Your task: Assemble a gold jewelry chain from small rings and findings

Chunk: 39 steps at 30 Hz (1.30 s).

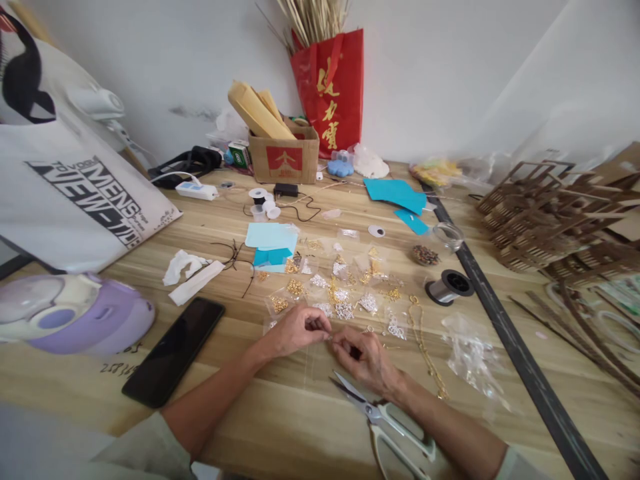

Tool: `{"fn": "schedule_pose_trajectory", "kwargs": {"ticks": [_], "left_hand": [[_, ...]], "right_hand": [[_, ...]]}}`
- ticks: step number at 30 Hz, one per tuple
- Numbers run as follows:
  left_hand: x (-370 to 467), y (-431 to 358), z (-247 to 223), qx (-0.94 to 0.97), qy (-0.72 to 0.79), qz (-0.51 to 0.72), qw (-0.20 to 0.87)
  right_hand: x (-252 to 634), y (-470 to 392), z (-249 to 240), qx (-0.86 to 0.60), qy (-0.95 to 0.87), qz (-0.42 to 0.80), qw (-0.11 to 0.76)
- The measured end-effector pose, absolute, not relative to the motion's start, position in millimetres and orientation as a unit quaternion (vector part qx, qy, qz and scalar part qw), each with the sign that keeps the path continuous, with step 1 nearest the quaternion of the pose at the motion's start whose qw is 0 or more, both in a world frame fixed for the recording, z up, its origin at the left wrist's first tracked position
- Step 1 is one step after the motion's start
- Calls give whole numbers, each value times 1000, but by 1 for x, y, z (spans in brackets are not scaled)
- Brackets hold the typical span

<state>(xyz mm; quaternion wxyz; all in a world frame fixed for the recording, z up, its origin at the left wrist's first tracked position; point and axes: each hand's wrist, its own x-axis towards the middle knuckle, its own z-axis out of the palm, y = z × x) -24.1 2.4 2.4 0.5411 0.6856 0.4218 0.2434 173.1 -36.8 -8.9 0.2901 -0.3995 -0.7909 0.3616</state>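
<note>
My left hand (301, 329) and my right hand (364, 355) almost meet over the wooden table, each with fingers pinched. Whatever lies between the fingertips is too small to make out. Just beyond them, several small clear bags of gold and silver jewelry findings (344, 311) are spread out, with gold findings (279, 304) near my left hand. Scissors with pale handles (373, 412) lie with blades parted below my right hand. A gold chain (424, 347) stretches along the table right of that hand. Clear plastic bags (473, 353) lie farther right.
A black phone (173, 351) and a purple-and-white device (85, 313) are on the left. Right of the findings stands a wire spool (449, 287) near a dark strip (493, 300). Brown woven baskets (565, 220) crowd the right. A cardboard box (285, 160) and red bag (333, 93) stand behind.
</note>
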Motion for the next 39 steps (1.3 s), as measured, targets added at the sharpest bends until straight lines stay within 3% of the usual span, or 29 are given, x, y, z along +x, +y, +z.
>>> {"fn": "schedule_pose_trajectory", "kwargs": {"ticks": [13,22,39], "left_hand": [[-25,2,5,684,433,249,532],[-27,3,10,672,431,249,548],[-22,2,11,645,428,274,571]], "right_hand": [[173,-36,-9,-407,-787,363,290],[173,-36,-2,-403,-737,453,299],[167,-37,-5,-417,-798,329,284]]}}
